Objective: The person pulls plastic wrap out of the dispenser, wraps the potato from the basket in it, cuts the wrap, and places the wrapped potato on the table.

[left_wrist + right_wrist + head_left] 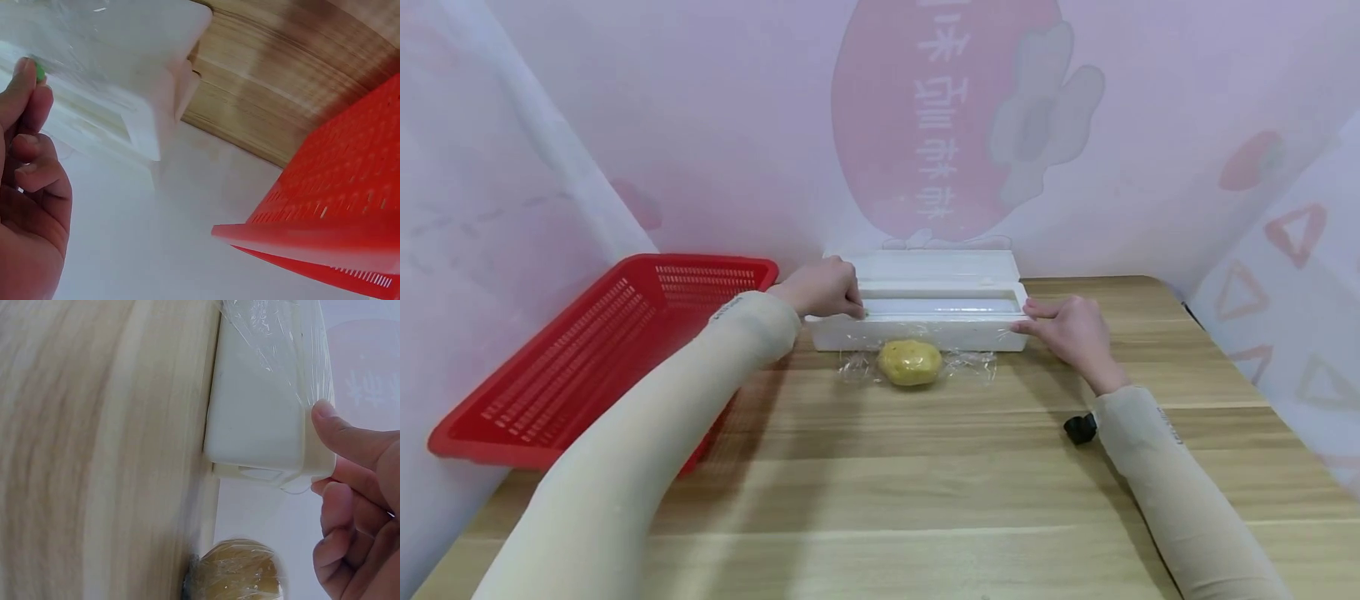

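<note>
A white cling film box (925,337) stands at the back of the table with its lid (936,265) raised. Inside lies the film roll (940,305). My left hand (823,289) is over the box's left part, thumb and forefinger pinching a small green slide cutter (40,72) at its front edge. At the other end, my right hand (1071,329) grips the box corner, the thumb pressing on film stretched over the edge. Clear film (973,364) hangs down the front. Right before the box sits a yellow potato (910,362) with film about it.
A red plastic basket (602,358) stands tilted on the left, close to my left forearm. Near my right wrist is a small black object (1080,429). Past the box end in the right wrist view shows a film-covered, yellow-brown rounded thing (240,572). A printed wall covering (737,125) rises behind.
</note>
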Tool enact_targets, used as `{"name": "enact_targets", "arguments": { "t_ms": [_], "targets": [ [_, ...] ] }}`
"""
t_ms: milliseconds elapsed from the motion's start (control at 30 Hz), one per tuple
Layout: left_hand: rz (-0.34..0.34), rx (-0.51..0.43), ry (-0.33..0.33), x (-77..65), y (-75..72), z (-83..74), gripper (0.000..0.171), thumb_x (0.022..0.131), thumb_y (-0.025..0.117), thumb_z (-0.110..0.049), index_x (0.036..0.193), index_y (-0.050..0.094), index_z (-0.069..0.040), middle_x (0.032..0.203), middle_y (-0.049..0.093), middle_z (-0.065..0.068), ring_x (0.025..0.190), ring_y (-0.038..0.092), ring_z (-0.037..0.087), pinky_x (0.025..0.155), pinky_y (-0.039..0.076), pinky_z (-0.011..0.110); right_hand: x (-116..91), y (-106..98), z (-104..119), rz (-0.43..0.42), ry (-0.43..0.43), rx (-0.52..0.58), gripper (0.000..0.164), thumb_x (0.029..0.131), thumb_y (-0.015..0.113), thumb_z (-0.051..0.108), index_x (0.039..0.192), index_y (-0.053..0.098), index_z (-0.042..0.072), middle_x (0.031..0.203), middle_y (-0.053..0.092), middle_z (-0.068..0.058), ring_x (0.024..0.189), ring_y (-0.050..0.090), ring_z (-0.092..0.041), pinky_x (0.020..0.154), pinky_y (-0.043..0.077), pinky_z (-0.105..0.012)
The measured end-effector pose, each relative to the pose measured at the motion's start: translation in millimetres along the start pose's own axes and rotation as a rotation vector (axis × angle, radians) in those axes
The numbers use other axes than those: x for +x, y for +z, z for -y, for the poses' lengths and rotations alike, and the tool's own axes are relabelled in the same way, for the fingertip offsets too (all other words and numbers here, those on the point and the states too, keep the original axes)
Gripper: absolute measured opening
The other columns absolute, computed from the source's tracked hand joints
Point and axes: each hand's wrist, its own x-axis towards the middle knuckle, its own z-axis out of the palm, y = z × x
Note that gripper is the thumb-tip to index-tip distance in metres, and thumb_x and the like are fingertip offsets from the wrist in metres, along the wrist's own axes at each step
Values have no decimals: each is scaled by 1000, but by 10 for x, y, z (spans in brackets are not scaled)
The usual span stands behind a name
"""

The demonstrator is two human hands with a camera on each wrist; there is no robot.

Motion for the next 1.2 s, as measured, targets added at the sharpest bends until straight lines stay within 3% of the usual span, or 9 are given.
{"name": "enact_targets", "arguments": {
  "t_ms": [133, 367, 467, 600, 767, 1000, 1200],
  "targets": [
    [9, 3, 34, -23, -1, 70, 9, 83, 82, -22, 90, 82, -16, 76, 71, -7, 66, 52, 11, 59, 46, 30, -29, 17, 1, -1, -10, 22, 45, 76, 85, 40, 107, 75, 9, 110, 69, -3, 59, 63, -24, 42, 34, -33],
    [19, -85, 30, -183, 3, 196, 10, 82, 82, -20, 90, 82, -14, 77, 70, -5, 70, 57, 14, 63, 50, 30, -42, 77, 71, 5, -44, 41, 44, 76, 85, 38, 106, 75, 7, 109, 69, -5, 53, 60, -22, 38, 25, -29],
    [11, -88, 59, -259, -9, 252, 10, 82, 82, -20, 89, 82, -13, 75, 70, -5, 67, 56, 13, 60, 49, 30, -41, 96, 120, 0, -56, 40, 43, 76, 86, 36, 106, 75, 6, 108, 70, -5, 83, 69, -31, 41, 28, -30],
    [23, -32, 77, -382, -57, 316, 8, 82, 83, -18, 87, 82, -12, 74, 69, -5, 65, 55, 11, 59, 49, 31, -35, 88, 146, 9, -65, 36, 43, 76, 86, 36, 105, 75, 6, 108, 69, -5, 105, 64, -34, 46, 37, -33],
    [53, 93, 46, -469, -139, 334, 5, 80, 84, -20, 80, 81, -16, 70, 68, -7, 66, 56, 11, 62, 51, 34, -43, 50, 110, 15, -54, 26, 46, 76, 85, 38, 106, 74, 6, 107, 70, -6, 107, 63, -34, 53, 46, -36],
    [104, 237, 32, -471, -199, 260, 10, 78, 86, -19, 72, 78, -17, 65, 65, -6, 66, 55, 16, 63, 51, 35, -57, 35, 54, 32, -27, 27, 47, 77, 84, 42, 108, 74, 8, 109, 69, -4, 108, 62, -34, 47, 40, -35],
    [106, 289, 40, -493, -231, 173, 13, 76, 87, -16, 71, 75, -16, 64, 63, -7, 66, 56, 16, 60, 51, 34, -34, 21, 47, 27, -40, 26, 45, 76, 85, 39, 106, 75, 6, 108, 69, -6, 108, 62, -35, 49, 43, -34]
  ]
}}
